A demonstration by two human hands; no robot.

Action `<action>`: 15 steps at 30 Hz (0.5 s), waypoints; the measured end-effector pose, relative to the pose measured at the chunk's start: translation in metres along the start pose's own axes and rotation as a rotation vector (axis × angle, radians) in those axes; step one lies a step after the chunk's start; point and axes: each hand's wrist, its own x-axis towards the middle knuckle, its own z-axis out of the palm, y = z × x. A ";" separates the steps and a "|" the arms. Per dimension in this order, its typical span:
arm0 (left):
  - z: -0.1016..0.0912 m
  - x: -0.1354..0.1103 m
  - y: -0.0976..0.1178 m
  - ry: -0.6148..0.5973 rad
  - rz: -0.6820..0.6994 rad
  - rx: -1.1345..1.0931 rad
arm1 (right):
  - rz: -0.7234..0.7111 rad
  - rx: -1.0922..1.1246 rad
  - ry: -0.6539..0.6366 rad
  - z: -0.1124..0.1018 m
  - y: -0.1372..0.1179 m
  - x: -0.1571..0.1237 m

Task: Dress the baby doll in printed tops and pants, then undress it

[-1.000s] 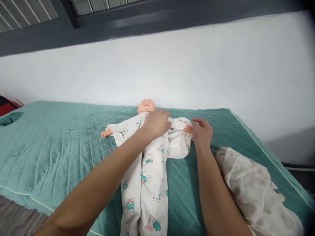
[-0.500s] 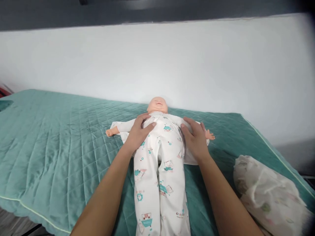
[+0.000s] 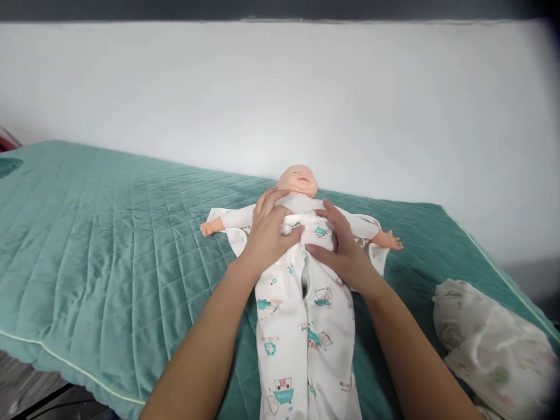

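Note:
A baby doll lies on its back, arms spread out sideways. It wears a white long-sleeved top and white trousers printed with small animals and boats. My left hand rests on the trousers' waist at the picture's left, fingers reaching over the doll's chest and thumb on the trouser front. Opposite it, my right hand lies over the other side of the waist, its thumb apart from the fingers. Both hands touch the cloth. Palms and some fingertips are hidden. Loose printed cloth shows beneath the doll's arm.
The doll lies on a green quilted bed cover. A bundled white printed cloth sits at the right, beside my right forearm. A white wall rises behind the doll's head. The cover's edge with pale piping runs along the lower left.
My hands have come closer together over the waist. The trousers' waistband sits lower, baring more of the white top. The whole scene has shifted right in view.

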 end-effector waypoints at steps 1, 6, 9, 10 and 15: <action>-0.001 -0.001 0.002 0.018 0.064 0.043 | -0.014 -0.013 0.000 0.000 0.000 0.000; -0.003 -0.007 0.007 0.047 0.277 0.250 | -0.088 -0.071 0.020 -0.002 -0.003 -0.001; 0.000 -0.011 0.003 0.018 0.307 0.364 | -0.132 -0.121 0.059 -0.001 -0.006 -0.001; 0.001 -0.012 0.002 0.017 0.308 0.390 | -0.145 -0.138 0.072 0.000 -0.007 0.000; 0.004 -0.016 0.001 0.045 0.251 0.426 | -0.214 -0.246 0.180 0.006 -0.010 -0.002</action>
